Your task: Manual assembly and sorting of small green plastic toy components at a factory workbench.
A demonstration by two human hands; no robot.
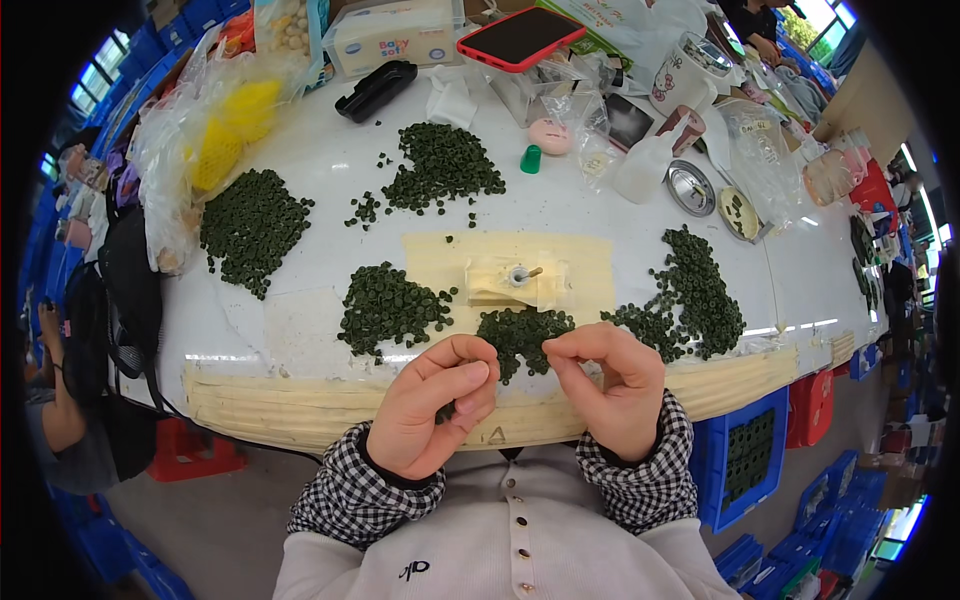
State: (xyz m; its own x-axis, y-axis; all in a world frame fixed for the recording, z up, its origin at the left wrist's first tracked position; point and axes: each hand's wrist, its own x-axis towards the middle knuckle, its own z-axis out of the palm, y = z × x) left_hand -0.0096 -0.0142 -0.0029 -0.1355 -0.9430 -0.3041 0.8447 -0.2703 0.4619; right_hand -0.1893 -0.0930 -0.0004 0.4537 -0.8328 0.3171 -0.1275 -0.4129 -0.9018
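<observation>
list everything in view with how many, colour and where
ring-shaped parts: at least five piles, dark green, across the table
table: one, white, centre
fixture with pin: one, metallic top, mid-table
phone: one, black, red case, far edge
cap: one, green, far middle
mug: one, white, far right
round tins: two, silvery, right
mesh: one bundle, yellow, left bag
crates: many, blue, floor and background
other clutter: uncounted, mixed colours, far side
left hand: one, checked cuff, near edge
right hand: one, checked cuff, near edge
</observation>
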